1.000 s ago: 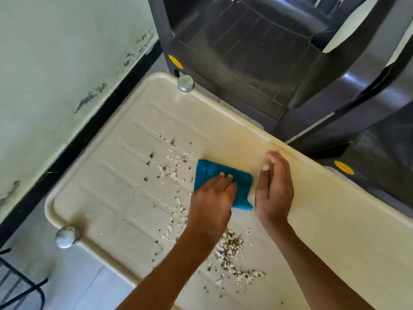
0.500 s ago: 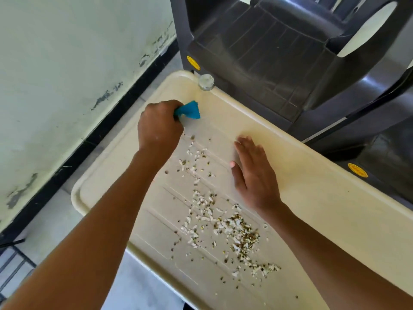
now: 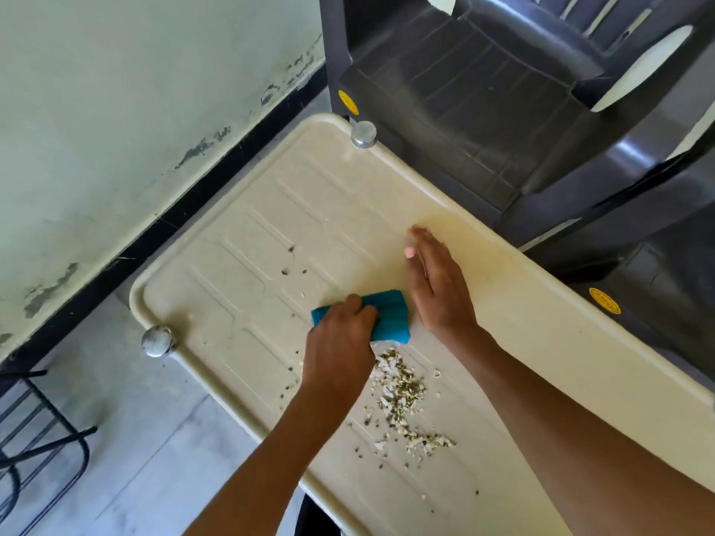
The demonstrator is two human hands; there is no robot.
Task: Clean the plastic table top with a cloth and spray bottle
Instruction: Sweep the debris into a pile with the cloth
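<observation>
Head view: blue cloth on the cream plastic tabletop, under one of the hands.
Left hand grips the cloth with bent fingers, pressing it to the surface; right hand lies flat, fingers straight and together, just beside the cloth's right edge. A heap of crumbs sits just in front of the cloth, with specks scattered around. Two metal knobs cap the end corners. Dark plastic chairs stand behind the tabletop.

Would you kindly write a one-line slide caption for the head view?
Left hand holds a blue cloth on the cream table by a crumb pile; right hand rests open alongside.
</observation>
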